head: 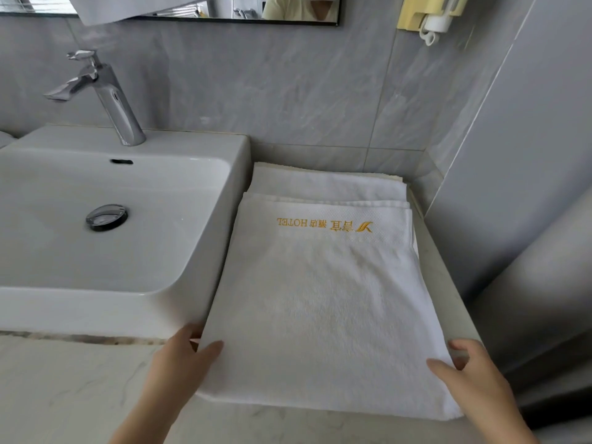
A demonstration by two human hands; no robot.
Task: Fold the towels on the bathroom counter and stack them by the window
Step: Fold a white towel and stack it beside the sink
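White top towel (320,299) lay on a second towel (320,184) on the bench (80,395), long side running away, gold letters (323,224) far. Left hand (179,363) and right hand (474,379) fingers pinched its near corners.

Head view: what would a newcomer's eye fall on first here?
The white towel with gold hotel lettering, lying on other folded towels right of the sink. Next, the left hand and right hand, each pinching a near corner of it. Then the chrome faucet at the sink's back edge, upper left.
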